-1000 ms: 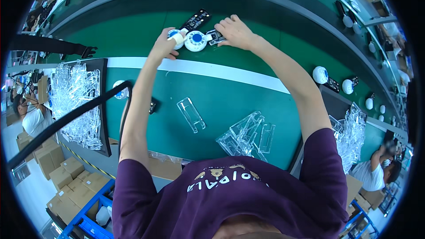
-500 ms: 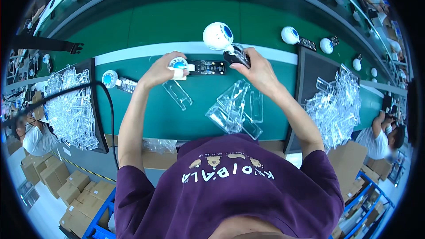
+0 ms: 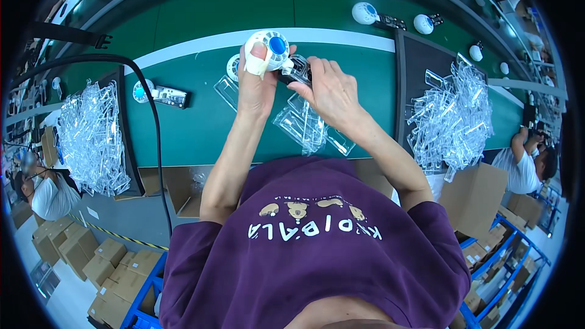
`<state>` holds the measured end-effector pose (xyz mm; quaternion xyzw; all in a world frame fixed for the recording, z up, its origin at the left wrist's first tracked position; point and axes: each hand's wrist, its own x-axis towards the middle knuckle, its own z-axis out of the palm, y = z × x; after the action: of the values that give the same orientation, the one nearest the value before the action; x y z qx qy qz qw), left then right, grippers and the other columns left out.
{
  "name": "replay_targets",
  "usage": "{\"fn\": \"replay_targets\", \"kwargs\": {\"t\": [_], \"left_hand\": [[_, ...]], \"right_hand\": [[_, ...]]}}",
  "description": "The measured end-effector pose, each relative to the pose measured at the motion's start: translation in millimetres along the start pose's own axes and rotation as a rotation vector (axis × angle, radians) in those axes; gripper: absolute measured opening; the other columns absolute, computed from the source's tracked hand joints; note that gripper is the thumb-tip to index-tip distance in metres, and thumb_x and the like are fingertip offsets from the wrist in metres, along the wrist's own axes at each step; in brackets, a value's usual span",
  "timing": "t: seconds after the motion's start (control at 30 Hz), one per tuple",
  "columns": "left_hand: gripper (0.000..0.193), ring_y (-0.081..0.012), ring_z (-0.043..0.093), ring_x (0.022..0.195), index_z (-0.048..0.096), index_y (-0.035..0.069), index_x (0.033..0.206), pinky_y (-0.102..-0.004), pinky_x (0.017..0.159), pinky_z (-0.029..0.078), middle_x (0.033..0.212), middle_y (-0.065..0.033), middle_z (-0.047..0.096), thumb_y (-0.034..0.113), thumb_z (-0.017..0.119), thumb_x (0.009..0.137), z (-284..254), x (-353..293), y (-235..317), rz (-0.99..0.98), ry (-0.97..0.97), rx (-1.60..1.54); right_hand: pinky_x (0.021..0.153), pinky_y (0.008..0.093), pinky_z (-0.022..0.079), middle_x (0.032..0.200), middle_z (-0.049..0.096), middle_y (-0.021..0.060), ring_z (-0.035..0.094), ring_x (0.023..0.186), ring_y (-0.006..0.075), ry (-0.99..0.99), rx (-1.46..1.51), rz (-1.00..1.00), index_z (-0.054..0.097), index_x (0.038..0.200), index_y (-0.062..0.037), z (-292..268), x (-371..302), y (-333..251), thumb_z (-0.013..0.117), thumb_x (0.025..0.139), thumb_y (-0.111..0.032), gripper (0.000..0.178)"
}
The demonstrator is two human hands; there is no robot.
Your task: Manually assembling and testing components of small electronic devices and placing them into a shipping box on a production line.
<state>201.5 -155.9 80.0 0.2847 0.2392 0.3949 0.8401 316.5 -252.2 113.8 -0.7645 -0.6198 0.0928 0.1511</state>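
A white ball-shaped device (image 3: 253, 40) with a blue disc and a black flat body is raised over the green bench, between both my hands. My left hand (image 3: 258, 90) is closed around its round white head; pale tape wraps the thumb. With bent fingers, my right hand (image 3: 334, 89) grips the black body, which it partly hides. Behind my left hand a second white round head (image 3: 232, 68) shows in part. Loose clear plastic holders (image 3: 303, 127) lie on the bench below my hands.
Heaps of clear plastic parts fill a left tray (image 3: 125, 140) and a right tray (image 3: 400, 94). Another device (image 3: 170, 97) lies at the left, near a black cable (image 3: 156, 122). Several devices (image 3: 364, 13) rest on the far green belt. A person (image 3: 517, 164) sits at far right.
My left hand has left the device lying on the bench and taken the head of the raised one. My right hand has moved left with that device, keeping its grip on the black body.
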Motion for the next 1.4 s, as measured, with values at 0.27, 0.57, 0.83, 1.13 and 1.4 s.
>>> {"fn": "replay_targets", "kwargs": {"t": [0.27,0.57,0.83,1.13,1.4], "left_hand": [[0.060,-0.0267,0.058,0.100,0.037,0.006,0.124,-0.0398,0.088,0.046,0.110,-0.0127,0.054,0.039,0.063,0.081,23,-4,16,0.134,-0.152,0.101],[0.083,-0.0269,0.051,0.112,0.038,0.002,0.127,-0.0420,0.096,0.041,0.124,-0.0160,0.049,0.066,0.051,0.075,20,-14,-21,-0.077,-0.104,0.130],[0.076,-0.0257,0.053,0.110,0.040,0.002,0.126,-0.0400,0.093,0.045,0.121,-0.0158,0.050,0.062,0.049,0.079,22,-26,-4,-0.114,-0.253,0.253],[0.052,-0.0189,0.059,0.096,0.045,0.000,0.122,-0.0309,0.081,0.050,0.109,-0.0117,0.058,0.032,0.062,0.085,28,-26,-14,-0.074,-0.055,0.136],[0.056,-0.0196,0.056,0.099,0.040,0.001,0.127,-0.0307,0.081,0.049,0.113,-0.0140,0.056,0.026,0.064,0.083,35,-16,-16,0.052,-0.045,0.016]], "right_hand": [[0.063,0.0387,0.049,0.088,0.059,0.0190,0.060,0.080,0.0313,0.087,0.089,-0.082,0.042,0.115,0.0037,0,-5,7,0.062,0.075,-0.048,0.069],[0.054,0.0383,0.050,0.083,0.062,0.0206,0.064,0.068,0.0316,-0.020,0.048,0.031,0.038,0.121,0.0018,-14,-7,2,0.069,0.067,-0.050,0.081],[0.045,0.0323,0.047,0.070,0.062,0.0140,0.063,0.057,0.0259,-0.031,-0.131,0.019,0.042,0.119,0.0010,-38,-15,-13,0.070,0.061,-0.055,0.085],[0.052,0.0319,0.046,0.064,0.056,0.0089,0.059,0.055,0.0215,0.102,-0.262,-0.058,0.041,0.124,0.0014,-21,-20,-10,0.070,0.057,-0.057,0.093],[0.060,0.0315,0.044,0.076,0.057,0.0061,0.056,0.066,0.0160,0.377,1.025,0.318,0.046,0.117,0.0010,0,-21,11,0.049,0.089,-0.044,0.054]]}}
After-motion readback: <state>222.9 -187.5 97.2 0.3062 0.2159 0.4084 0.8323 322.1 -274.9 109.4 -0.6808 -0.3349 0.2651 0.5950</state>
